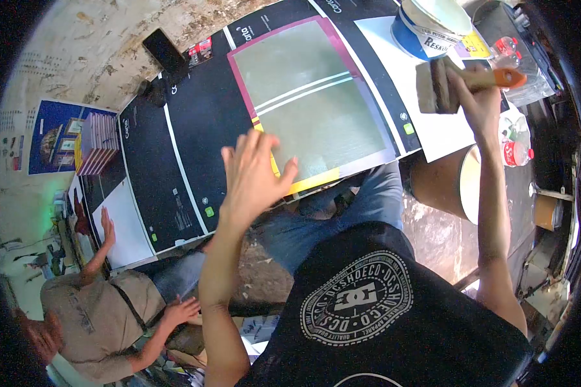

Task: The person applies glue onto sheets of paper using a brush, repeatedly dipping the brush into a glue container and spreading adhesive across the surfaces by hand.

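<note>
My right hand [474, 100], raised at the right, is closed around a wide paintbrush [510, 78] with an orange-tipped handle. Its pale bristles are blurred and point left, above a white sheet [394, 58]. My left hand [248, 174] has its fingers spread over the near left edge of a greyish-green panel [323, 132]. Whether the fingertips touch it, I cannot tell. Two white strips cross the panel, and maroon, yellow and pale borders frame it. Black printed sheets [203, 135] lie beneath.
A blue-and-white bucket [410, 35] stands at the back right, near red-capped plastic bottles [516, 153]. A brown tub [442, 184] is below the table's right end. A phone [164, 51] lies at the back. At left, a co-worker [103, 316] sits beside stacked books [98, 145].
</note>
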The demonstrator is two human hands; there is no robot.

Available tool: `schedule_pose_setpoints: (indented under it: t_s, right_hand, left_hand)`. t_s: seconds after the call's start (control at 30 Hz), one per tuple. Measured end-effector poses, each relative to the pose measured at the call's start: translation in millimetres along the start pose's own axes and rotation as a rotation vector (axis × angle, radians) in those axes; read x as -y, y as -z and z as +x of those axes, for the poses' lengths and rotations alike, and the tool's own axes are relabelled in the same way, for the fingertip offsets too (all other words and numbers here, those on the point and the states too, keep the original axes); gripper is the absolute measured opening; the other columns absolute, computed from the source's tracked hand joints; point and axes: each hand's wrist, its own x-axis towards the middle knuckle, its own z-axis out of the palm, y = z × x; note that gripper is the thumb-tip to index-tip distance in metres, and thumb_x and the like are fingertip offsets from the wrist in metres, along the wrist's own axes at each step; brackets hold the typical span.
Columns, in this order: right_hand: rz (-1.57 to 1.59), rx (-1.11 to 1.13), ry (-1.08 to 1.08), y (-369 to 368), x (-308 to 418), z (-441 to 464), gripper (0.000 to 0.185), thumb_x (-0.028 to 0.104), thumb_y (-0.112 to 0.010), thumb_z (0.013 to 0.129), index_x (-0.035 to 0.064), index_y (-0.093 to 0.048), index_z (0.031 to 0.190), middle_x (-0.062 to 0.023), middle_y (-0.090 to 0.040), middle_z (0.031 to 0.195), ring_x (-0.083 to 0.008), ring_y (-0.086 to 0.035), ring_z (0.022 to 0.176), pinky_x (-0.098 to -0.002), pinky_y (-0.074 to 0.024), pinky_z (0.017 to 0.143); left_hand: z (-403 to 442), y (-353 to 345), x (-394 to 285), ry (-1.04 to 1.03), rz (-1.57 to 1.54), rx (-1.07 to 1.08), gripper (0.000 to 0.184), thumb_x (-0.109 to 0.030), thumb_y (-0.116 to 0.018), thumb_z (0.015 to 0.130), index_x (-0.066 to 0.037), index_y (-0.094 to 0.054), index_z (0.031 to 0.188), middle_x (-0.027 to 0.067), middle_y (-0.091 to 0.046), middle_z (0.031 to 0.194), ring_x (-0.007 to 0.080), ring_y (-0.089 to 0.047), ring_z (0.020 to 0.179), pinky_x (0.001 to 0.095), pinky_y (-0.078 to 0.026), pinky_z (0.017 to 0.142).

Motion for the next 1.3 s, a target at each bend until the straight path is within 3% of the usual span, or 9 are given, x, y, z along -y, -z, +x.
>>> schedule_pose_setpoints:
  t_s: [0.37,0.47,0.6,0.77,0.9,1.0,1.1,1.2,1.3]
  right_hand:
    - [0.348,0.231,0.193,-223.3,141.6,17.7,0.040,0.039,-0.069,0.076,-0.0003,-0.069,0.078,-0.0181,-0.064,0.062,-0.0304,-0.069,0.065,-0.0395,-0.0551,0.065]
    - [0.258,0.489,-0.103,-177.4,107.2,35.8,0.042,0.042,-0.070,0.077,-0.0001,-0.070,0.081,-0.0176,-0.066,0.067,-0.0303,-0.069,0.067,-0.0394,-0.0550,0.066]
    - [0.010,0.200,0.211,-147.7,-19.6,79.9,0.042,0.044,-0.067,0.081,0.0032,-0.072,0.088,-0.0143,-0.068,0.072,-0.0276,-0.068,0.067,-0.0381,-0.0534,0.064]
    - [-0.082,0.182,0.075,-86.4,16.2,108.1,0.032,0.032,-0.070,0.084,0.0045,-0.073,0.100,-0.0104,-0.070,0.074,-0.0161,-0.067,0.067,-0.0304,-0.0521,0.064]
    - [0.563,0.406,0.560,-146.9,42.0,124.5,0.029,0.026,-0.069,0.083,0.0029,-0.069,0.101,-0.0093,-0.070,0.090,-0.0223,-0.068,0.085,-0.0355,-0.0535,0.078]
    - [0.301,0.500,0.786,-189.8,53.3,166.7,0.025,0.020,-0.067,0.084,0.0032,-0.066,0.102,-0.0115,-0.068,0.083,-0.0202,-0.066,0.081,-0.0348,-0.0521,0.072]
    - [-0.044,0.636,0.275,-173.0,112.4,204.5,0.022,0.023,-0.068,0.086,0.0015,-0.070,0.088,-0.0083,-0.067,0.072,-0.0149,-0.062,0.067,-0.0305,-0.0504,0.060]
    - [0.160,0.422,0.682,-186.0,125.8,219.5,0.027,0.023,-0.069,0.083,0.0021,-0.066,0.100,-0.0097,-0.068,0.087,-0.0166,-0.063,0.078,-0.0320,-0.0505,0.068]
    - [0.346,0.917,0.749,-201.5,146.3,192.0,0.035,0.021,-0.070,0.079,0.0020,-0.062,0.108,-0.0102,-0.066,0.095,-0.0172,-0.061,0.091,-0.0321,-0.0501,0.078]
  left_hand:
    - [17.3,-11.3,-0.2,0.098,0.122,0.124,0.064,-0.051,-0.070,0.073,-0.003,-0.055,0.113,0.0115,-0.055,0.109,0.0274,-0.055,0.105,0.0442,-0.035,0.083]
    - [18.7,-9.0,-1.0,0.129,0.105,0.141,0.063,-0.050,-0.070,0.073,-0.003,-0.055,0.113,0.0116,-0.055,0.109,0.0273,-0.055,0.104,0.0444,-0.035,0.083]
    - [16.1,-9.5,2.3,0.138,0.054,0.147,0.062,-0.048,-0.070,0.072,-0.003,-0.054,0.113,0.0118,-0.054,0.110,0.0271,-0.054,0.104,0.0445,-0.035,0.083]
    - [14.3,-12.3,3.8,0.155,0.012,0.152,0.065,-0.047,-0.070,0.072,-0.002,-0.051,0.115,0.0119,-0.051,0.113,0.0282,-0.052,0.103,0.0451,-0.035,0.083]
    - [17.9,-9.8,2.7,0.186,0.019,0.204,0.068,-0.048,-0.069,0.070,-0.002,-0.050,0.116,0.0122,-0.051,0.113,0.0290,-0.051,0.101,0.0465,-0.036,0.082]
    - [12.7,-19.9,6.5,0.159,0.033,0.099,0.071,-0.049,-0.069,0.068,-0.002,-0.050,0.117,0.0126,-0.050,0.114,0.0294,-0.050,0.101,0.0480,-0.036,0.081]
    - [12.2,-21.5,9.4,0.161,-0.014,0.103,0.071,-0.049,-0.068,0.067,-0.002,-0.049,0.117,0.0133,-0.050,0.115,0.0299,-0.050,0.101,0.0493,-0.036,0.080]
    - [12.8,-18.7,12.6,0.159,-0.067,0.122,0.070,-0.048,-0.067,0.068,-0.002,-0.049,0.117,0.0137,-0.050,0.115,0.0305,-0.050,0.102,0.0505,-0.036,0.080]
    - [13.9,-18.2,13.3,0.172,-0.081,0.136,0.069,-0.048,-0.066,0.069,-0.002,-0.050,0.118,0.0140,-0.050,0.115,0.0305,-0.051,0.101,0.0506,-0.036,0.079]
